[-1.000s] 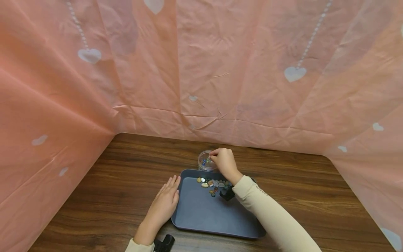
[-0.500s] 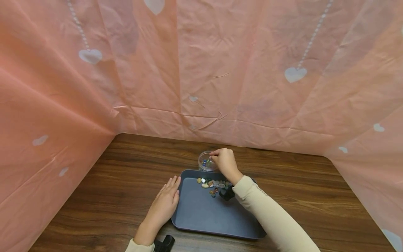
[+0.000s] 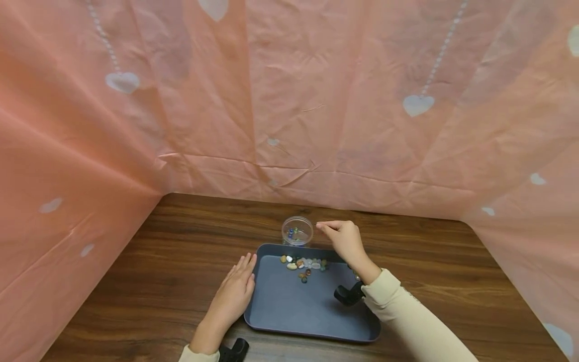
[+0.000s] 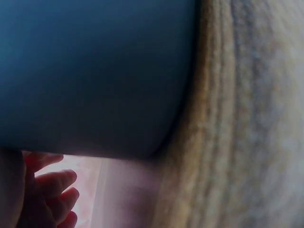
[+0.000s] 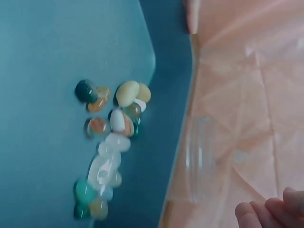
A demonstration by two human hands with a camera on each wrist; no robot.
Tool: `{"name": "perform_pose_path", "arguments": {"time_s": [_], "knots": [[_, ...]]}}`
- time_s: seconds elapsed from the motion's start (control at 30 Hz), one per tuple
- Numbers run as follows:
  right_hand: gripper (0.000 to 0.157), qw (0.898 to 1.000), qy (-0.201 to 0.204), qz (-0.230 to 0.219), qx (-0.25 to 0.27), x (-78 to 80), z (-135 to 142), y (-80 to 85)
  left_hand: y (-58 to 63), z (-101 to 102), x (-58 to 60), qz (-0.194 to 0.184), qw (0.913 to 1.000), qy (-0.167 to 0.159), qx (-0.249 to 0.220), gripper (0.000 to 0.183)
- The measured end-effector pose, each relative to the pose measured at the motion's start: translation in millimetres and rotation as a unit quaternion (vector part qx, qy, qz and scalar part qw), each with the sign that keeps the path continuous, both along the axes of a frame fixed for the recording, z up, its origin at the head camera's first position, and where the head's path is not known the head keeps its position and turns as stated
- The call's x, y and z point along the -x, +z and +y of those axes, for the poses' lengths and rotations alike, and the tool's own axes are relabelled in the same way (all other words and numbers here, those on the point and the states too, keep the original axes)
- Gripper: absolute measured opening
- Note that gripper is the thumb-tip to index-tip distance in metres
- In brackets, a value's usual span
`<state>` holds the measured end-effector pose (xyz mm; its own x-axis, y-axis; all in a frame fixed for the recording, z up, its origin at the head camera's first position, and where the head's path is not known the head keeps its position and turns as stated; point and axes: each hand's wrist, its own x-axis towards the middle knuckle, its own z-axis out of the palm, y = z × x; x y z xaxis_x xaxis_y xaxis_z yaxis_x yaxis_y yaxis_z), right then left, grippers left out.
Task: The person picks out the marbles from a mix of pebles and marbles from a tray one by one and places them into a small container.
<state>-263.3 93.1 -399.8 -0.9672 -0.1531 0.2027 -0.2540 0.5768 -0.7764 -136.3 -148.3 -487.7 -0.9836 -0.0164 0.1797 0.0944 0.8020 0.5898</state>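
Observation:
My left hand [image 3: 232,289] lies flat beside the grey tray [image 3: 294,314], fingers straight along its left rim; in the left wrist view its fingers [image 4: 56,185] show past the tray wall. My right hand [image 3: 347,244] is raised to the right of a round clear plastic jar [image 3: 309,238], thumb and index finger close together. Nothing shows between them, and its loosely bent fingertips [image 5: 247,211] appear in the right wrist view. Inside the jar are several small blue and green beads [image 3: 291,232]. Polished stones [image 3: 315,265] in white, amber and green lie at the tray's far side.
The jar stands just behind the tray's far rim. A few more stones [image 3: 356,274] lie near the tray's right side, partly covered by my right wrist. Brown wood table [image 3: 149,281] surrounds the tray, with a pink curtain [image 3: 289,110] behind and at both sides.
My right hand has pulled back from over the jar to the right, uncovering the jar's rim and the stones beneath. The left hand keeps its place by the tray.

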Motion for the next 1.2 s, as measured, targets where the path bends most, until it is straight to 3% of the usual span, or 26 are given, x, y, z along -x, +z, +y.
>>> {"name": "perform_pose_path", "arguments": {"time_s": [0.23,0.4,0.53,0.63,0.73,0.87,1.0,1.2], "knots": [[0.029,0.999,-0.014,-0.028,0.04,-16.5,38,8.8,0.2,-4,0.7,0.003,1.0,0.001,0.003,0.048],[0.035,0.99,-0.009,-0.082,0.112,-29.4,59,7.2,-0.8,-6,1.7,-0.005,1.0,0.002,-0.003,0.049],[0.036,0.985,-0.009,-0.094,0.144,-38.7,75,3.0,-1.3,-7,1.6,-0.006,1.0,0.0,-0.003,0.049],[0.036,0.99,-0.026,-0.084,0.111,-45.2,88,-0.7,-1.5,-7,1.8,0.0,1.0,-0.006,-0.002,0.049],[0.035,0.995,-0.058,-0.07,0.041,-51.4,99,-4.4,-0.9,-7,1.8,0.001,1.0,-0.007,0.0,0.049],[0.035,0.995,-0.081,-0.047,-0.042,-58.6,107,-10.7,0.4,-7,1.2,-0.003,1.0,-0.006,0.001,0.049],[0.035,0.993,-0.07,-0.023,-0.095,-66.1,110,-18.6,0.1,-7,1.2,-0.014,0.9999,-0.008,-0.004,0.05],[0.04,0.993,-0.03,-0.008,-0.118,-74.2,111,-26.8,-1.2,-7,2.3,-0.007,0.9999,-0.01,-0.003,0.049]]}}
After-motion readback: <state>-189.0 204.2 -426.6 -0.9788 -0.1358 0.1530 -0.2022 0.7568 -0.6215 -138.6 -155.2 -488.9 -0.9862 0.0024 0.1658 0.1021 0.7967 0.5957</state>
